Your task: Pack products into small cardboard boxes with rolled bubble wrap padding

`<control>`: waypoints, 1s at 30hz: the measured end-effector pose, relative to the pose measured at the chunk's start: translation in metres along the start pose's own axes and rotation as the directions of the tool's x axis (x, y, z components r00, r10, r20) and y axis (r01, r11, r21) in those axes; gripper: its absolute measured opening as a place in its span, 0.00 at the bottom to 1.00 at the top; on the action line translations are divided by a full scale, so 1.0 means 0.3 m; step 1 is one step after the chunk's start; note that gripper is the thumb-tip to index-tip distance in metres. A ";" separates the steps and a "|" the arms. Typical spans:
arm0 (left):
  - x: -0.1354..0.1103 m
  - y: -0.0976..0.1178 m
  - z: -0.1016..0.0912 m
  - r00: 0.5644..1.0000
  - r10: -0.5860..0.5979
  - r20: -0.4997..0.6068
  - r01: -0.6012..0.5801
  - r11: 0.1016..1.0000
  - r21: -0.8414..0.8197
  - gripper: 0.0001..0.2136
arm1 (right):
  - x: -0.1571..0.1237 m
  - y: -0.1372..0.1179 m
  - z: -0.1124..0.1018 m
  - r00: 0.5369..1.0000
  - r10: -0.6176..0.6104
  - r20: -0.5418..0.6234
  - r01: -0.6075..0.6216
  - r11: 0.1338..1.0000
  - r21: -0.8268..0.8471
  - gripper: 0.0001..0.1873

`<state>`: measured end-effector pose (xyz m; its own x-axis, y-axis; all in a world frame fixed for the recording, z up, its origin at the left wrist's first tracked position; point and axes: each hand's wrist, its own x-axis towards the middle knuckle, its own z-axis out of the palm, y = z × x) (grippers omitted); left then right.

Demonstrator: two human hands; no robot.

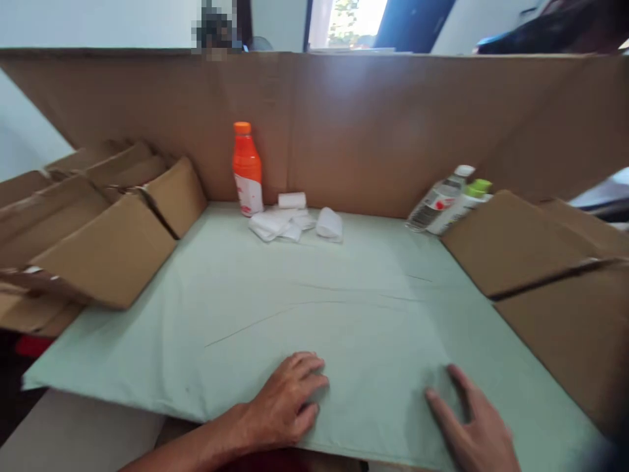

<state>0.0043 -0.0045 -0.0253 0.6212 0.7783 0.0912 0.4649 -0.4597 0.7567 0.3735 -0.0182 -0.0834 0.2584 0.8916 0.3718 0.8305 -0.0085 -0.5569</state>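
Pale green, creased cloth sheet (363,262): lies beneath and nearward of the orange, white-labelled bottle (247,169); probably light, soft, best gripped by its near hem. Left hand (289,400): rests there, fingers loosely curled. Right hand (474,426): visible fingers spread, contact uncertain. Brown cardboard flaps (113,252) flank the bottle; room spans bottle to hands.
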 end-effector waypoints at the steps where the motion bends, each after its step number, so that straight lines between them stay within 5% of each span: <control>1: -0.020 -0.005 -0.017 1.000 0.007 0.011 -0.007 1.000 -0.001 0.23 | 0.014 -0.073 0.068 0.989 -0.131 0.075 0.133 0.991 -0.024 0.31; 3: -0.056 -0.031 -0.074 1.000 0.008 -0.029 -0.007 0.999 0.036 0.21 | 0.032 -0.248 0.198 0.905 -0.384 0.185 0.388 0.922 0.014 0.27; 6: -0.115 -0.100 -0.247 0.946 -0.025 -0.323 0.103 0.968 0.230 0.19 | 0.013 -0.537 0.343 0.686 -0.649 0.328 0.634 0.755 0.169 0.27; 9: -0.196 -0.166 -0.523 0.702 0.015 -0.712 0.377 0.840 0.389 0.16 | -0.032 -0.761 0.410 0.437 -0.778 0.451 0.729 0.600 0.329 0.29; 12: -0.288 -0.209 -0.811 0.463 0.092 -0.882 0.674 0.609 0.417 0.20 | -0.049 -0.864 0.424 0.326 -0.801 0.502 0.733 0.549 0.400 0.28; 15: -0.359 -0.245 -0.994 0.366 0.041 -0.930 0.829 0.439 0.346 0.24 | -0.041 -0.868 0.426 0.338 -0.807 0.484 0.706 0.558 0.437 0.26; 18: -0.381 -0.280 -1.039 0.371 -0.050 -0.927 0.862 0.390 0.324 0.25 | -0.038 -0.844 0.432 0.393 -0.816 0.423 0.678 0.568 0.466 0.23; 24: -0.350 -0.217 -0.899 0.502 0.095 -0.860 0.673 0.582 0.457 0.21 | -0.036 -0.801 0.447 0.547 -0.783 0.295 0.621 0.616 0.484 0.19; 30: -0.347 0.004 -0.692 0.672 0.296 -0.678 0.234 0.784 0.575 0.22 | 0.022 -0.718 0.409 0.782 -0.551 0.292 0.407 0.806 0.429 0.38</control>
<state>-0.1908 0.0026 0.1006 0.1275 0.6771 0.7248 0.8727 -0.4239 0.2424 0.1358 0.0450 -0.0522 -0.3994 0.8342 0.3802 0.5633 0.5506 -0.6161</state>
